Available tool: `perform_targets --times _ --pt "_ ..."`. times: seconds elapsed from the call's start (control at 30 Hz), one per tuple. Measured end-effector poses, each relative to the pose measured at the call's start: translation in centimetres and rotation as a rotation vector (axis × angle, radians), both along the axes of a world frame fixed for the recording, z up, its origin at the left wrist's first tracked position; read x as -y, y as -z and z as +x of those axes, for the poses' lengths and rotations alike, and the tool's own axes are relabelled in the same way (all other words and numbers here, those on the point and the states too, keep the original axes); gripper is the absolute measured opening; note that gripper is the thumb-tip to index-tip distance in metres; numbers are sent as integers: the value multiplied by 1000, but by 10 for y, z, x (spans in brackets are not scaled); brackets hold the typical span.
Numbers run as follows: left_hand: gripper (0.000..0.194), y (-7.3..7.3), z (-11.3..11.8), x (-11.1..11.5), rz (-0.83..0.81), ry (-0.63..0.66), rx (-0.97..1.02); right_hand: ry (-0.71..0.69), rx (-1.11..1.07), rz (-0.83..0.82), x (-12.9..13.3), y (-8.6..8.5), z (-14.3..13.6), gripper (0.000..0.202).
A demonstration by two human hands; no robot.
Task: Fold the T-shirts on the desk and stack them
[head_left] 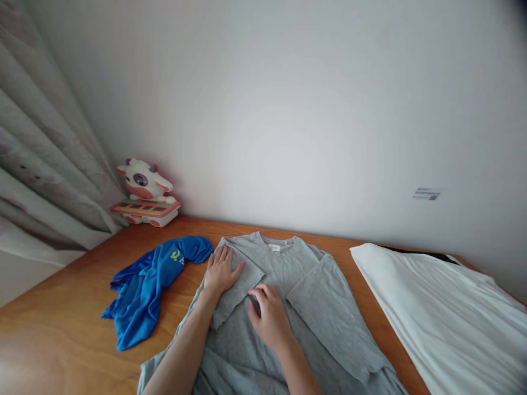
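A grey T-shirt [280, 274] lies spread on the wooden surface, collar toward the wall, with both sleeves folded inward over its front. My left hand [222, 270] rests flat on the folded left sleeve [236, 296] near the shoulder, fingers spread. Close to that sleeve's hem is my right hand [269, 318], its fingers curved and the thumb apart from them; no cloth shows between them. The fingertips are at the sleeve's edge. The other sleeve [325, 285] lies folded diagonally on the right, untouched. My forearms hide part of the shirt's lower body.
A crumpled blue garment [160, 274] lies left of the shirt. White cloth [444, 307] with a black strip covers the right side. A cow-shaped toy keyboard [146, 195] stands in the back left corner by the curtain [45, 131]. The wall [304, 120] bounds the wooden surface [74, 307].
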State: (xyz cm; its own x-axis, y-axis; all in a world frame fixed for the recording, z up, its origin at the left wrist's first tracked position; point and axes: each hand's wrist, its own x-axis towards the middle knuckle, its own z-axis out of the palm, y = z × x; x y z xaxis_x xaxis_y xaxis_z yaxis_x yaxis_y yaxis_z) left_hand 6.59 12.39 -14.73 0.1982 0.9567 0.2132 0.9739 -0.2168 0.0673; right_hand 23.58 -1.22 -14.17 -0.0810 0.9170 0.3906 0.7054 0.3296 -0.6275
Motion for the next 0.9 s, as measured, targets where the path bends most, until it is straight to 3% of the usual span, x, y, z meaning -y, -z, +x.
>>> perform_targets --times 0.43,0.57,0.77,0.9 --pt "67 -3 0 0 -7 12 47 -25 -164 17 -4 0 2 20" --pt "66 0 -2 -2 -12 10 62 -6 -154 27 11 -10 11 22" --pt "62 0 -2 -3 40 50 98 115 88 43 64 -35 63 23" --pt "46 -8 2 2 37 241 119 143 133 41 60 -40 108 27"
